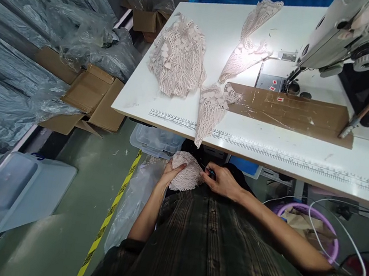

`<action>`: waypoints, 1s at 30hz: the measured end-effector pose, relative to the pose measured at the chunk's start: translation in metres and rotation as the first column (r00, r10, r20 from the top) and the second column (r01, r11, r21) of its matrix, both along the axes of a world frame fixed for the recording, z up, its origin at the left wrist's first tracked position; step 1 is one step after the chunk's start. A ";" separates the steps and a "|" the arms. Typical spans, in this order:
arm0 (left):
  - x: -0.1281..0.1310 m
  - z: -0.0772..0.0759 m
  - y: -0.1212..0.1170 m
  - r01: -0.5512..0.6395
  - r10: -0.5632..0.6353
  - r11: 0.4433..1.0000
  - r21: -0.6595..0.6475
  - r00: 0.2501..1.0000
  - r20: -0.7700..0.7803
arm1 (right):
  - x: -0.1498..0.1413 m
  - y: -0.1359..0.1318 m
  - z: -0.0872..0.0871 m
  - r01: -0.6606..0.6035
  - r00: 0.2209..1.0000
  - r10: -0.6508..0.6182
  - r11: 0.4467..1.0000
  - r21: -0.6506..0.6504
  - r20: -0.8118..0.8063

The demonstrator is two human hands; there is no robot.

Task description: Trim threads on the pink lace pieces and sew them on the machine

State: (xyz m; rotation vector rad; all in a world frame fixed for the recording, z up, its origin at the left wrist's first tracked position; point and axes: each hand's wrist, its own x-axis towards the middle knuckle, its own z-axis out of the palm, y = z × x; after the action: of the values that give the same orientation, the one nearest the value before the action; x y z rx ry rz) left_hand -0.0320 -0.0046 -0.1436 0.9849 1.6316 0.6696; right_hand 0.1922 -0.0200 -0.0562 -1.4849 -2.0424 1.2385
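1. We hold a beige lace piece [186, 174] low over our lap, just nearer than the white table [135, 97].
2. Our left hand [172, 173] pinches it by its left side, thumb on top.
3. Our right hand [222, 181] grips a small dark tool [212, 173], mostly hidden by the fingers, at the lace's right edge.
4. The table's near edge stands between our hands and the sewing machine [327, 34] at far right; another lace piece [212, 109] hangs its tip over that edge.
5. On the table's left we see a lace pile [181, 60]; right of it, more lace [244, 56] lies near the needle area.
6. A brown strip [293, 112] lies in front of the machine, with a pencil-like tool [366, 110] across its right end.
7. To our right, a white cable [346, 225] passes in front of a purple basket [335, 248].
8. To our left stand an open carton [89, 90] and a clear bin [4, 193].
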 end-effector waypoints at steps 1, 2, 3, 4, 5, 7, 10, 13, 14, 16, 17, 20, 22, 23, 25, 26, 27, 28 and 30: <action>0.002 0.000 -0.001 -0.025 0.025 0.999 0.024 1.000 -0.013 | 0.001 -0.002 0.005 0.010 0.999 -0.009 1.000 0.010 -0.040; 0.004 0.001 -0.002 -0.045 0.047 0.998 0.050 0.998 -0.029 | 0.002 -0.003 0.011 0.019 0.996 -0.017 1.000 0.024 -0.085; 0.006 0.003 -0.002 -0.061 0.065 0.995 0.075 0.997 -0.046 | 0.004 -0.004 0.018 0.025 0.991 -0.019 0.999 0.044 -0.129; 0.007 0.007 -0.002 -0.072 0.078 0.993 0.098 0.995 -0.058 | 0.006 -0.004 0.026 0.027 0.985 -0.014 0.997 0.072 -0.171; 0.008 0.014 -0.002 -0.078 0.087 0.990 0.117 0.994 -0.069 | 0.009 -0.004 0.036 0.021 0.979 0.001 0.994 0.107 -0.204; 0.005 0.035 -0.001 -0.070 0.083 0.987 0.148 0.993 -0.079 | 0.018 -0.002 0.056 0.013 0.965 0.043 0.978 0.210 -0.260; -0.011 0.088 0.008 -0.008 0.024 0.983 0.185 0.996 -0.082 | 0.040 0.007 0.085 0.053 0.956 0.065 0.922 0.384 -0.287; -0.035 0.158 0.032 0.158 -0.125 0.945 0.287 0.984 -0.129 | 0.070 0.016 0.102 0.131 0.974 -0.017 0.854 0.504 -0.225; -0.042 0.182 0.044 0.189 -0.138 0.917 0.351 0.977 -0.165 | 0.080 0.019 0.104 0.175 0.977 -0.079 0.828 0.533 -0.198; -0.052 0.226 0.073 0.235 -0.121 0.840 0.490 0.960 -0.254 | 0.098 0.022 0.104 0.276 0.961 -0.226 0.770 0.575 -0.158; -0.054 0.244 0.090 0.274 -0.117 0.806 0.524 0.943 -0.313 | 0.105 0.023 0.102 0.322 0.945 -0.295 0.744 0.585 -0.145; -0.046 0.286 0.150 0.388 -0.088 0.699 0.601 0.880 -0.466 | 0.117 0.023 0.096 0.415 0.897 -0.427 0.720 0.556 -0.115; -0.031 0.301 0.193 0.492 -0.159 0.654 0.574 0.832 -0.531 | 0.119 0.022 0.093 0.456 0.878 -0.459 0.724 0.518 -0.133; -0.022 0.306 0.213 0.538 -0.218 0.652 0.535 0.808 -0.548 | 0.119 0.023 0.092 0.475 0.871 -0.466 0.721 0.505 -0.153; -0.005 0.310 0.250 0.597 -0.290 0.611 0.520 0.780 -0.555 | 0.119 0.025 0.091 0.518 0.851 -0.481 0.701 0.490 -0.211; 0.003 0.309 0.267 0.615 -0.326 0.605 0.506 0.771 -0.547 | 0.119 0.027 0.091 0.537 0.840 -0.490 0.695 0.478 -0.232; 0.008 0.306 0.283 0.626 -0.351 0.597 0.502 0.767 -0.538 | 0.120 0.028 0.091 0.555 0.829 -0.502 0.691 0.463 -0.245; 0.012 0.302 0.297 0.633 -0.364 0.588 0.503 0.763 -0.534 | 0.121 0.030 0.091 0.565 0.823 -0.510 0.691 0.450 -0.251; 0.015 0.292 0.322 0.658 -0.342 0.561 0.502 0.737 -0.583 | 0.122 0.031 0.092 0.561 0.827 -0.505 0.702 0.439 -0.249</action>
State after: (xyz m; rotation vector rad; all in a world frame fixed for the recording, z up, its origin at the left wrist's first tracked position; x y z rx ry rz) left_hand -0.0172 0.3173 0.1482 2.2144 1.3074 0.6758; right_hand 0.3140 0.0109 0.0357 -1.5366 -1.5115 0.4902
